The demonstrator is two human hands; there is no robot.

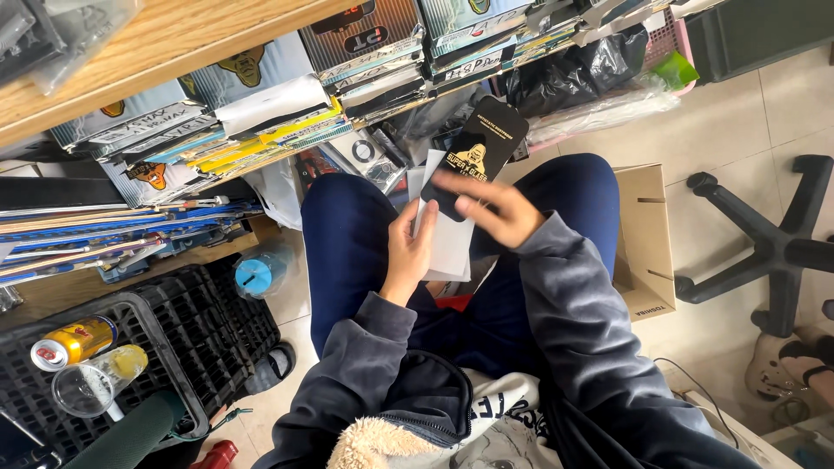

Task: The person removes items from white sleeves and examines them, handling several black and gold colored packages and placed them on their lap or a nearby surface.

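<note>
I sit with my knees in dark blue trousers under the edge of a wooden shelf. My left hand (408, 252) grips the side of a white flat sleeve (452, 243) held upright over my lap. My right hand (491, 208) holds a flat black package (482, 143) with a yellow figure printed on it, its lower end against the top of the white sleeve. Fingers of the right hand spread across the black package's lower part.
Stacks of flat boxed packages (261, 113) fill the shelf ahead. A black plastic crate (187, 321) at left holds a can and a cup. A cardboard box (647, 243) stands by my right knee, an office chair base (773, 243) beyond it.
</note>
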